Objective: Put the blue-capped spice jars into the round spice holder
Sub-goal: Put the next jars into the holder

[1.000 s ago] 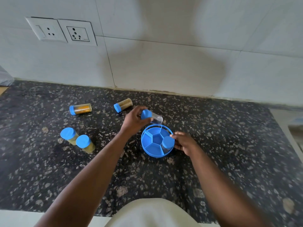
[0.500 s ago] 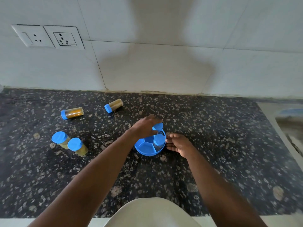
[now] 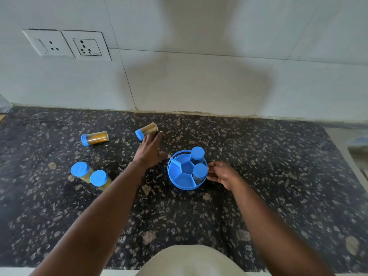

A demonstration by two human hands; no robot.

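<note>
Two jars seated in the round blue plastic spice holder [image 3: 180, 176], right hand [image 3: 222, 174] gripping its rim; empty, spread left hand [image 3: 150, 150] reaches the lying blue-capped clear spice jar [image 3: 146, 131], apparently next needing grasp and uprighting.

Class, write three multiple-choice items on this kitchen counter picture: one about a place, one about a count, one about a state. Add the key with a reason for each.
1. Where is the right hand?
A. on the holder's right rim
B. on the wall socket
C. flat on the counter's left side

2. How many jars stand in the holder?
A. none
B. two
C. four

3. How does the jar nearest the left hand sit?
A. upright
B. upside down
C. on its side

Key: 1 A, its fingers touch the rim. 2 B, a far jar and a near jar stand in compartments. 3 C, the lying jar points its cap left.
</note>
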